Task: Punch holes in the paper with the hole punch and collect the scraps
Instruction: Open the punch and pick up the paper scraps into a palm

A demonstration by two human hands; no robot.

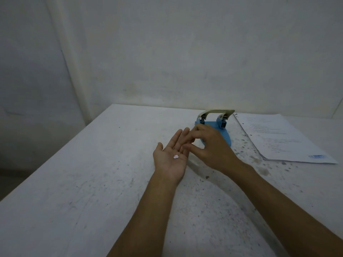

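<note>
My left hand (171,156) lies palm up over the table, fingers straight, with a few small white paper scraps (176,156) resting in the palm. My right hand (209,145) hovers just right of it, fingers curled and pinched near the left fingertips; whether a scrap sits between them is not visible. Behind the right hand stands the blue hole punch (220,127) with a cream lever, its front partly hidden by that hand. A stack of printed paper (274,136) with punched holes along its left edge lies to the right of the punch.
The white table (92,182) is scuffed and speckled with dark spots near the paper. Its left edge runs diagonally, with a drop to the floor beyond. A plain wall stands close behind the table's far edge.
</note>
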